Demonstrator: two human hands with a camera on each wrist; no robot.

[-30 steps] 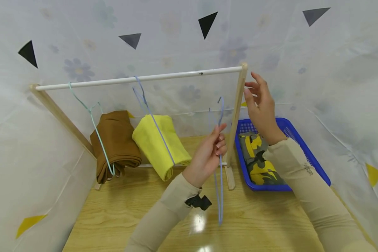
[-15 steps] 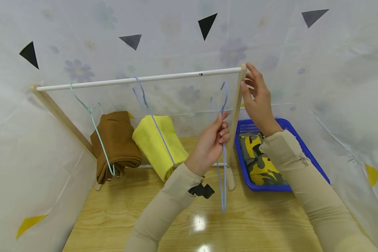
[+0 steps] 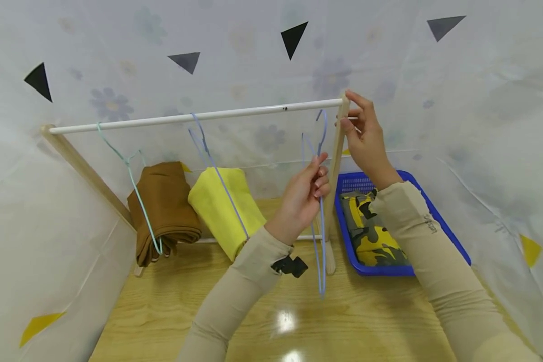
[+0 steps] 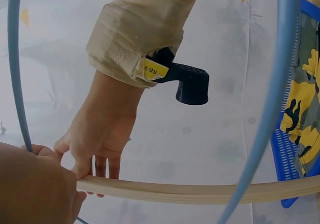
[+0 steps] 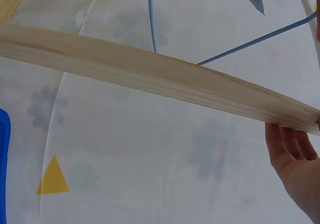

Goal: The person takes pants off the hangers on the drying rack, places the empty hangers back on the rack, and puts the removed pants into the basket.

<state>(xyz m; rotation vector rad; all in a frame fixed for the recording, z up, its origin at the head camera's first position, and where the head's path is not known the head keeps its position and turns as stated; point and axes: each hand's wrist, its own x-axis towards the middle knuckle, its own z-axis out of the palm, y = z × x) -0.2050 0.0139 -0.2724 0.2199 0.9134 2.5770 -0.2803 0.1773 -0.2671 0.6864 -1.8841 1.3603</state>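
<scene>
My left hand (image 3: 300, 198) pinches a lavender-blue wire hanger (image 3: 323, 256) below its hook. The hook's tip reaches close under the white rod (image 3: 253, 111) of a small clothes rack, near its right end. No clothing hangs on this hanger. At the rack's top right corner, my right hand (image 3: 366, 138) holds the wooden post (image 3: 336, 171), with thumb and fingers on it. In the left wrist view, that thumb and the fingers meet the post (image 4: 190, 191) at its end. The right wrist view has fingers (image 5: 287, 141) against the post's edge.
On the rod hang a green hanger (image 3: 141, 201) with brown cloth (image 3: 172, 201) and a blue hanger (image 3: 228, 196) with yellow cloth (image 3: 212, 211). Right of the rack, a blue basket (image 3: 384, 270) holds camouflage cloth (image 3: 375, 241). All stand on a wooden table (image 3: 172, 311).
My left hand has raised the hanger, bringing its hook nearer the rod. My right hand has moved left from beside the post and taken hold of its top.
</scene>
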